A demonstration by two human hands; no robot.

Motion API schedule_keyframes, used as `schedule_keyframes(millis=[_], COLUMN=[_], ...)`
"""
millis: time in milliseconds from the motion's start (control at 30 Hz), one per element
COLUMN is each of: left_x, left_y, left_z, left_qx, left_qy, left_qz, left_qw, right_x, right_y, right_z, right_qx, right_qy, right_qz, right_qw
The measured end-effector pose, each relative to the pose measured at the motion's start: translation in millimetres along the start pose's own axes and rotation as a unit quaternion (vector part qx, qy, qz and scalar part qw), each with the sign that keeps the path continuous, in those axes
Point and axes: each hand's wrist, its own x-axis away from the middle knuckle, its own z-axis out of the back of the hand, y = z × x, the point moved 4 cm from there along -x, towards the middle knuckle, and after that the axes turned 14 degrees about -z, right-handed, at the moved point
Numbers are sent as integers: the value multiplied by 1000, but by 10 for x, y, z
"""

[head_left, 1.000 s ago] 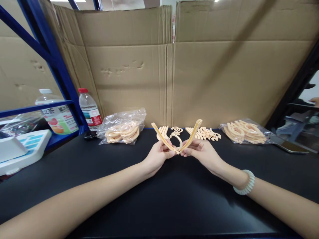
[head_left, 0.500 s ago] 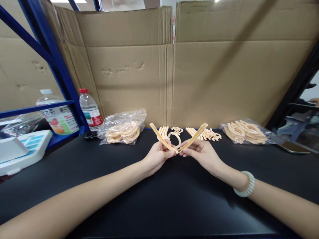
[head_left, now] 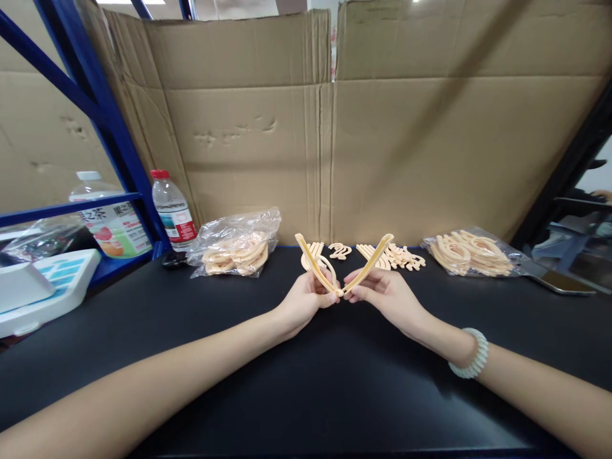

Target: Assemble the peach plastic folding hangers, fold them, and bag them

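My left hand (head_left: 304, 301) pinches the lower end of a beige plastic hanger arm (head_left: 310, 261), which slants up to the left. A curved hanger hook (head_left: 331, 268) rises just behind that arm, its foot hidden by the fingers. My right hand (head_left: 389, 294) is closed on a second hanger arm (head_left: 371, 262), slanting up to the right. The two arms meet in a V between my fingertips; whether they are joined there I cannot tell.
Behind my hands lie more hanger arms (head_left: 315, 248), several hooks (head_left: 340, 250) and small beige pieces (head_left: 406, 258). Plastic bags of beige parts stand left (head_left: 236, 252) and right (head_left: 471, 252). A water bottle (head_left: 173, 213) is at back left, a phone-like slab (head_left: 561, 282) at right. Cardboard (head_left: 430, 140) walls the back.
Both hanger arms have swung a little more upright, bringing their upper tips closer together. The hook has tipped left, nearer the left arm. My hands have stayed almost in place.
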Motion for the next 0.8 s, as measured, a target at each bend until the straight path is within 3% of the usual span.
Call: schedule_keyframes(millis=[300,800], left_x=[29,59], left_y=[-14,-22], left_z=[-7,28], left_qx=[-65,-151], left_qy=[28,73], left_qz=[11,5], left_qw=[997,986], right_x=[12,47], right_y=[-3,17], right_z=[-32,-86], right_qx=[21,51], right_qy=[-26,-6], right_qz=[-1,1], right_qw=[999,999])
